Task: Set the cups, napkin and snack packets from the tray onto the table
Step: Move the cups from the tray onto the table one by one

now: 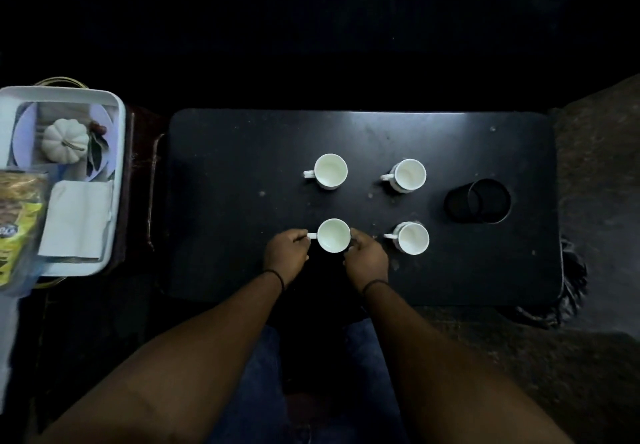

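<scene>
**Item counts**

4 white cups: far-left cup (330, 171), far-right cup (408, 175), near-left cup (334, 235), near-right cup (412, 238). 1 black round holder (478, 201). 1 tray (117, 180), with 1 napkin (78, 218), 1 white pumpkin (65, 139); snack packets (17, 222) overlap, count unclear. 2 hands: left hand (285, 255), right hand (367, 256).

Four cups (370, 203) stand two-by-two on the table (242, 152); tray (116, 166) left holds napkin (78, 218).
</scene>
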